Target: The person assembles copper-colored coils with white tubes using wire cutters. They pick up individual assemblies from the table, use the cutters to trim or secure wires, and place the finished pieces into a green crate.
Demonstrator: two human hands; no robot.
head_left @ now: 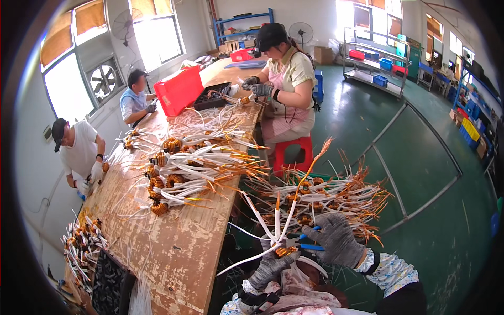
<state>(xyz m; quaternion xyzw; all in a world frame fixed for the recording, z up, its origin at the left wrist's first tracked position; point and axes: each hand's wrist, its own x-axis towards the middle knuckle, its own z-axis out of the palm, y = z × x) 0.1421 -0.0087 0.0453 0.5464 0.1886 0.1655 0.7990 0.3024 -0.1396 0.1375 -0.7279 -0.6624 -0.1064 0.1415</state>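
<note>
My left hand (270, 269), in a grey knit glove, is closed around a copper-wound ring coil (285, 251) low in the view, just off the table's right edge. Several white-sleeved leads (277, 223) fan upward from the coil, some ending in bare copper-coloured strands. Beside it my right hand (336, 239), gloved likewise, grips blue-handled pliers (312, 247). The jaws point toward the coil and leads; whether they touch a wire I cannot tell. Right behind my hands lies a heap of similar coils (325, 202) with white leads and frayed copper ends.
A worn wooden table (173, 252) stretches away at left, bearing another coil pile (184, 173), a red bin (178, 92) and a black tray (211, 96). Three gloved co-workers sit or stand around it. A metal frame (404, 157) stands on the green floor at right.
</note>
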